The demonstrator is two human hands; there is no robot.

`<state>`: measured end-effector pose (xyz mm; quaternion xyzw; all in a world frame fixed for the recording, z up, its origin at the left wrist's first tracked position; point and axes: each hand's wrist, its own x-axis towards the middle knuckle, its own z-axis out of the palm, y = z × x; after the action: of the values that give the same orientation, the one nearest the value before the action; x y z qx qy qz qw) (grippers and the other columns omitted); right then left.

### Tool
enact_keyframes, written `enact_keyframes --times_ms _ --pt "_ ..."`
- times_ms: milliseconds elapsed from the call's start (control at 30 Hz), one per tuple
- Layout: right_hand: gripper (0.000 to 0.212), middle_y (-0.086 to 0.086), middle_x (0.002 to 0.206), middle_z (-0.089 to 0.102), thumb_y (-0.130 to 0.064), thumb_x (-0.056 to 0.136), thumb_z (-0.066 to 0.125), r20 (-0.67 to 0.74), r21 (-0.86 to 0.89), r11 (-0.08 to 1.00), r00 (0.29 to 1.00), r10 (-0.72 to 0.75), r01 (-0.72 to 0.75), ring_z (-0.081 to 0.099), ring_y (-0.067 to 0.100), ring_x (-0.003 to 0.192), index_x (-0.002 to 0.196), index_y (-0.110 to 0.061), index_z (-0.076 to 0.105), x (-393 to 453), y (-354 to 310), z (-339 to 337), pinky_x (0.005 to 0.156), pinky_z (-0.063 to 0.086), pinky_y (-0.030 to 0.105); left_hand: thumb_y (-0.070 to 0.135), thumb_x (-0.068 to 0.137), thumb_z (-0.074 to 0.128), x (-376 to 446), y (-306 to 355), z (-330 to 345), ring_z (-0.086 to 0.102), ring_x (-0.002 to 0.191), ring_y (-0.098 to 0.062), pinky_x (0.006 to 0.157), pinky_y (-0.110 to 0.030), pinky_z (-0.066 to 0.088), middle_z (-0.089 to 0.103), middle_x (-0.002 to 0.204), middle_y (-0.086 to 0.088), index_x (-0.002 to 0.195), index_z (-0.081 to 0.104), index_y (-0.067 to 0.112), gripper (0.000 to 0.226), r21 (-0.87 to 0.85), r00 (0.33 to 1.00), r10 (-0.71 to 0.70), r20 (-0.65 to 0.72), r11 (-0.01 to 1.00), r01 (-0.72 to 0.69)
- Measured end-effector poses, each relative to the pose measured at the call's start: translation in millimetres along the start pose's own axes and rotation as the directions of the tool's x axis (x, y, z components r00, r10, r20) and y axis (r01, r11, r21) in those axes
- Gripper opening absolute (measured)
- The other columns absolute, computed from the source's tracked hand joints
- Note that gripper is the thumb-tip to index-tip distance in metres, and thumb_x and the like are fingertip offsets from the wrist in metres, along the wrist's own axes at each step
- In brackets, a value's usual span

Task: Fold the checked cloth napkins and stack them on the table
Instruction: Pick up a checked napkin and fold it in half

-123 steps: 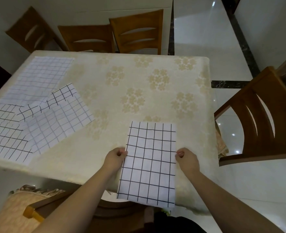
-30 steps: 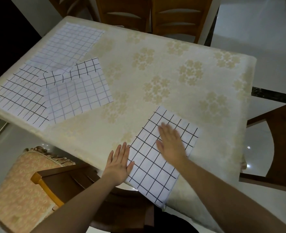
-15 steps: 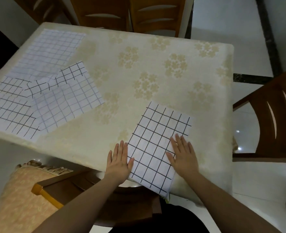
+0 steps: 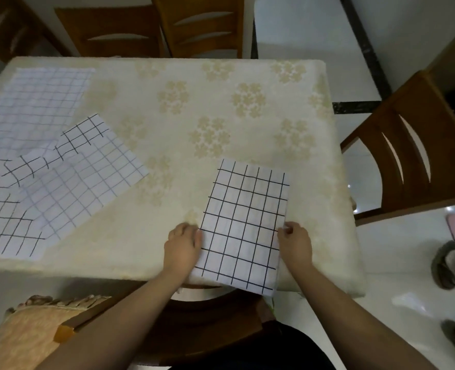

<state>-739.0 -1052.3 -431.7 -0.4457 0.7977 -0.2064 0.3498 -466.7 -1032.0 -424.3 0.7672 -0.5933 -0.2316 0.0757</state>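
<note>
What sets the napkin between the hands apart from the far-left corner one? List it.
The near napkin is a narrow folded rectangle with bold black lines; the far-left napkin lies spread wide with faint lines. The near one overhangs the table edge, pinched by the left hand and right hand; the far one lies untouched. Both are white and checked.

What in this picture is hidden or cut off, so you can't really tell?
Head view only:
- Napkin: its near end hangs over the table edge; layer count unclear.
- Left hand and right hand: fingertips tucked under at the napkin's edges.
- Spread napkins: cut by the left frame edge and overlapping, number uncertain.
</note>
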Motion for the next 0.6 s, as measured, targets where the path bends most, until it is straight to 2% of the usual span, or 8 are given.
enact_keyframes --times_ms 100,167,200,267,367,500,533,600 --pt "0.035 0.013 0.108 0.068 -0.020 0.097 0.052 0.019 0.191 0.953 0.971 0.237 -0.236 0.061 0.024 0.088 0.129 -0.007 0.057 1.1 -5.4 -1.2 0.067 0.044 0.026 0.036 0.096 0.047 29.8 2.2 -8.9 0.059 0.103 -0.031 0.089 -0.037 0.047 0.065 0.110 -0.014 0.105 0.070 0.010 0.036 -0.164 0.995 0.005 0.096 0.986 0.010" --pt "0.034 0.016 0.106 0.069 -0.020 0.097 0.052 0.035 0.253 0.910 0.943 0.331 -0.329 0.064 0.027 0.088 0.127 -0.007 0.058 5.1 -8.0 -2.4 0.061 0.044 0.026 0.034 0.095 0.047 43.6 15.0 -17.8 0.061 0.090 -0.024 0.078 -0.029 0.044 0.068 0.096 -0.007 0.092 0.069 0.007 0.035 -0.287 0.990 0.019 0.142 0.958 0.023" --pt "0.033 0.015 0.105 0.070 -0.021 0.096 0.053 0.037 0.256 0.903 0.937 0.348 -0.345 0.065 0.028 0.086 0.125 -0.007 0.060 7.0 -8.3 -2.5 0.060 0.045 0.026 0.028 0.097 0.049 49.4 20.9 -22.1 0.060 0.092 -0.019 0.079 -0.025 0.041 0.066 0.098 -0.001 0.097 0.070 0.008 0.029 -0.331 0.984 -0.004 0.178 0.941 0.064" --pt "0.032 0.014 0.103 0.071 -0.025 0.095 0.055 0.036 0.239 0.904 0.934 0.357 -0.355 0.066 0.027 0.087 0.119 -0.005 0.065 10.7 -6.3 -0.9 0.065 0.050 0.028 0.021 0.098 0.052 61.8 25.9 -21.9 0.061 0.098 -0.022 0.079 -0.023 0.040 0.066 0.103 -0.002 0.108 0.069 0.008 0.024 -0.326 0.971 -0.076 0.227 0.933 0.150" --pt "0.029 0.013 0.093 0.074 -0.029 0.093 0.061 0.035 0.222 0.913 0.939 0.343 -0.342 0.069 0.029 0.087 0.102 -0.004 0.073 12.4 -6.6 1.4 0.079 0.055 0.034 0.023 0.095 0.059 76.5 26.8 -17.4 0.065 0.093 -0.028 0.076 -0.027 0.045 0.071 0.097 -0.010 0.101 0.072 0.007 0.022 -0.284 0.948 -0.159 0.275 0.929 0.238" --pt "0.027 0.010 0.071 0.069 -0.029 0.091 0.064 0.049 0.233 0.904 0.933 0.357 -0.358 0.068 0.030 0.077 0.092 -0.004 0.076 8.8 -11.7 -0.8 0.075 0.053 0.031 0.027 0.089 0.069 84.0 27.9 -13.9 0.059 0.072 -0.022 0.072 -0.029 0.047 0.064 0.072 -0.001 0.083 0.070 0.013 0.015 -0.356 0.928 -0.213 0.305 0.879 0.318" --pt "0.027 0.009 0.070 0.068 -0.029 0.091 0.065 0.053 0.232 0.902 0.930 0.362 -0.365 0.068 0.029 0.076 0.093 -0.005 0.076 8.3 -12.1 -1.2 0.075 0.052 0.030 0.026 0.089 0.070 83.8 28.2 -13.7 0.057 0.069 -0.020 0.069 -0.027 0.046 0.063 0.069 0.001 0.080 0.069 0.015 0.014 -0.370 0.926 -0.218 0.308 0.869 0.328" --pt "0.027 0.008 0.086 0.072 -0.031 0.089 0.067 0.055 0.235 0.899 0.928 0.368 -0.371 0.068 0.027 0.086 0.102 -0.009 0.074 7.9 -10.6 -0.8 0.079 0.052 0.029 0.021 0.089 0.069 82.8 26.1 -14.6 0.055 0.064 -0.017 0.066 -0.025 0.044 0.063 0.067 0.002 0.076 0.068 0.018 0.013 -0.376 0.925 -0.220 0.308 0.865 0.331"
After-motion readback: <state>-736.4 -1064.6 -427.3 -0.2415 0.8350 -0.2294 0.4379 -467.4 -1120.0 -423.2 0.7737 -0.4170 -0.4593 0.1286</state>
